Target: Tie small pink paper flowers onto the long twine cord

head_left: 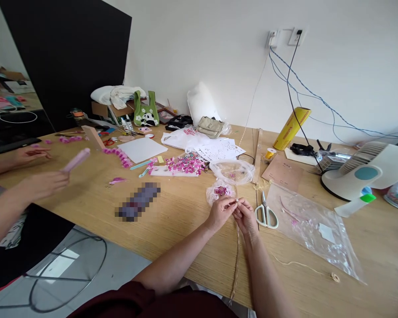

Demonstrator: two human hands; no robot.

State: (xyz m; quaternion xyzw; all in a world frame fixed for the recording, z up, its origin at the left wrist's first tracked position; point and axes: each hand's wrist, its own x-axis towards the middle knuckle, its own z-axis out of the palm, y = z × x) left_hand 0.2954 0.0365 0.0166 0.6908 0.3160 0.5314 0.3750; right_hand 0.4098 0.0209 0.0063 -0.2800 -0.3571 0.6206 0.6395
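Note:
My left hand (221, 211) and my right hand (246, 217) meet above the table, fingertips pinched together. Between them shows a tiny white bead-like piece (237, 201), too small to name surely. From beneath my hands a tan braided cord (236, 260) hangs down past the table's front edge; its upper end is hidden by my fingers. Just beyond my left hand lies a clear plastic bag (210, 193) with dark pink pieces inside. White-handled scissors (266, 215) lie to the right of my right hand, not touched.
At left, another person's hand (51, 183) holds a pink rolled item (77, 160). Pink petals (189, 164) lie on a white strip. On the right are a zip bag (313, 229), a thread coil (334, 277), a white fan (358, 170) and a yellow roll (291, 128).

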